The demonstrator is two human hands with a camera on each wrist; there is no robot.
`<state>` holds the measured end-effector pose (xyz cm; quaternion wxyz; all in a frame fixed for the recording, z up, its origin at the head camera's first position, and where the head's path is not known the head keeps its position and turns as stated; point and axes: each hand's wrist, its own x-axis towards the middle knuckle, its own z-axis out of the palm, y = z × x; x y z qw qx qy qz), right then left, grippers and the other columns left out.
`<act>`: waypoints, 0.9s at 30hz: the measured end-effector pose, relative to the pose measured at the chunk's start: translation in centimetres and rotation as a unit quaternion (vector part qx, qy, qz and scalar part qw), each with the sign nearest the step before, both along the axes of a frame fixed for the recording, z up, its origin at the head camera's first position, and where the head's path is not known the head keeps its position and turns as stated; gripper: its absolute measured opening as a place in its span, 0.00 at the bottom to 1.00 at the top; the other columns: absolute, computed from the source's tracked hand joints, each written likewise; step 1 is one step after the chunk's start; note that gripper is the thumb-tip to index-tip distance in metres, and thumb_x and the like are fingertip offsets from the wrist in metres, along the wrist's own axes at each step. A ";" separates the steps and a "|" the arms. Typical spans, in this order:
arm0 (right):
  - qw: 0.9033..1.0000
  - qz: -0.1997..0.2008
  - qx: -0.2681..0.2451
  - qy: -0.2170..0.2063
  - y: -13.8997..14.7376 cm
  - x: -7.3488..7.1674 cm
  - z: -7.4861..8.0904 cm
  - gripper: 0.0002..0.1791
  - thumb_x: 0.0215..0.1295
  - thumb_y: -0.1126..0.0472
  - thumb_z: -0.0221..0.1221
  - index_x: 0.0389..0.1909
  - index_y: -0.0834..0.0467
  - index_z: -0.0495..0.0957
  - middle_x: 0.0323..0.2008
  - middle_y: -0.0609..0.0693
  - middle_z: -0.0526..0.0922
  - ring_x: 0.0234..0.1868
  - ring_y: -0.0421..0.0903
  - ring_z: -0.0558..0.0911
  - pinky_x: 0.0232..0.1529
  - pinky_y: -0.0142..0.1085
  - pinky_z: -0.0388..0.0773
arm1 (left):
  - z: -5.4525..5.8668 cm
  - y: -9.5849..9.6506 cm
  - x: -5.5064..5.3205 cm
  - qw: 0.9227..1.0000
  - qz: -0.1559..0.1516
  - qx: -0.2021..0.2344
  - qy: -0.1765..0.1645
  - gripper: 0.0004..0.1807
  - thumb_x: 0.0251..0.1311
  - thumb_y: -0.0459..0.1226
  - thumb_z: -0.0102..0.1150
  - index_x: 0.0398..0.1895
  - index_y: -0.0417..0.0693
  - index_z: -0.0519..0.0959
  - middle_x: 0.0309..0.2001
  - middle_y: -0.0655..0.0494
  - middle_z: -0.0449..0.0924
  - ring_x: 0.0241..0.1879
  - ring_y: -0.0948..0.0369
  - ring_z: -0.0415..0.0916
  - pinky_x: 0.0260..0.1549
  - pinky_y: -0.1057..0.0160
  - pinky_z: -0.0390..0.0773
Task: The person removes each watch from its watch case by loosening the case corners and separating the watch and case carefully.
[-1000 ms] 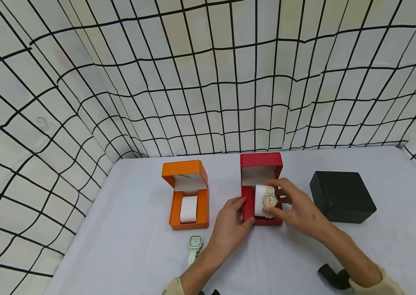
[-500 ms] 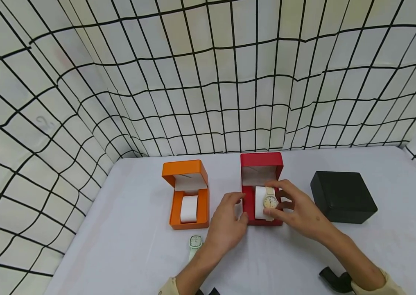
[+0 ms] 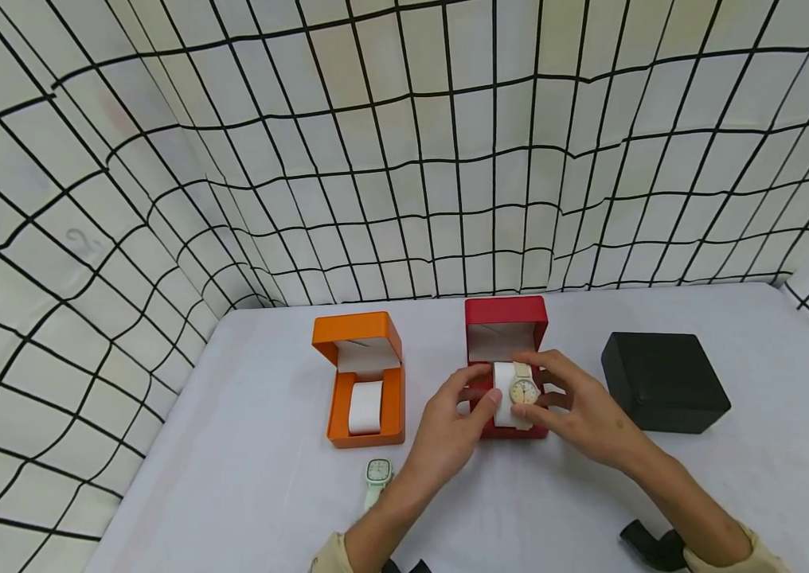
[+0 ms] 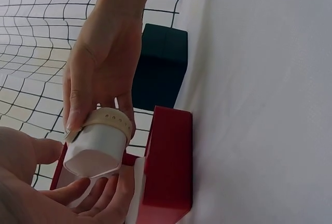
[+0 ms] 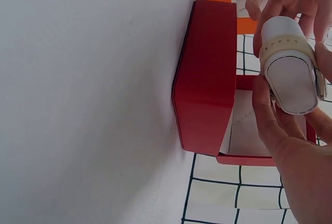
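My right hand (image 3: 584, 406) grips a white watch cushion (image 3: 503, 402) with a cream-strapped wristwatch (image 3: 523, 391) round it. They are over the base of the opened red watch box (image 3: 507, 310). In the left wrist view, the cushion (image 4: 96, 154) is lifted, its flat end facing my left hand (image 4: 21, 182). The left fingers lie bent loosely beneath that end and the thumb is apart from it; whether a fingertip touches cannot be told. In the right wrist view, my fingers and thumb hold the cushion (image 5: 293, 84) from both sides, beside the red box (image 5: 207, 84).
An open orange watch box (image 3: 390, 406) with a white cushion (image 3: 365, 407) stands left of the red one. A mint-green watch (image 3: 379, 471) lies before it, beside my left forearm. A closed black box (image 3: 666, 382) sits right. Black netting (image 3: 404, 215) encloses the table's back.
My left hand has shifted from the red box's left side to the cushion's left edge, its thumb now in front of it. My right hand keeps its grip on the cushion, nearly unmoved.
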<state>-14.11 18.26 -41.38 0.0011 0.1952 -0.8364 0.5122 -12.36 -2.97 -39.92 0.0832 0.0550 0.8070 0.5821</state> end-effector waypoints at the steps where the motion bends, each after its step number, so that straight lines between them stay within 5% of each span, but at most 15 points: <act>1: 1.000 0.000 0.000 0.002 0.0 0.0 0.0 0.39 0.60 0.60 0.75 0.72 0.49 0.72 0.56 0.49 0.77 0.52 0.50 0.78 0.57 0.43 0.87 | -0.1 0.0 0.0 1.000 -0.004 0.006 -0.002 0.26 0.73 0.48 0.60 0.71 0.54 0.74 0.63 0.50 0.79 0.60 0.55 0.78 0.51 0.57 0.89; 8: 1.000 0.019 -0.005 -0.008 0.1 0.1 0.1 0.38 0.63 0.58 0.73 0.74 0.48 0.70 0.58 0.49 0.76 0.53 0.49 0.78 0.58 0.28 0.83 | -0.3 -0.2 -0.4 0.999 -0.024 0.042 -0.024 0.30 0.69 0.48 0.66 0.71 0.52 0.72 0.59 0.51 0.81 0.56 0.58 0.82 0.49 0.61 0.88; 16: 0.997 0.080 -0.004 -0.009 0.4 0.3 0.1 0.46 0.62 0.57 0.73 0.79 0.42 0.63 0.67 0.49 0.70 0.62 0.51 0.73 0.64 0.51 0.82 | -0.5 -0.5 -0.7 0.995 -0.040 0.085 -0.043 0.30 0.67 0.43 0.69 0.71 0.58 0.73 0.58 0.51 0.79 0.55 0.58 0.84 0.48 0.67 0.87; 27: 0.998 0.065 0.003 0.001 0.0 0.5 -0.1 0.46 0.60 0.56 0.75 0.77 0.44 0.64 0.65 0.46 0.72 0.58 0.48 0.75 0.60 0.45 0.85 | -0.3 -0.9 -0.8 0.991 -0.043 0.117 -0.052 0.29 0.65 0.41 0.70 0.69 0.54 0.74 0.59 0.48 0.79 0.54 0.58 0.84 0.49 0.66 0.87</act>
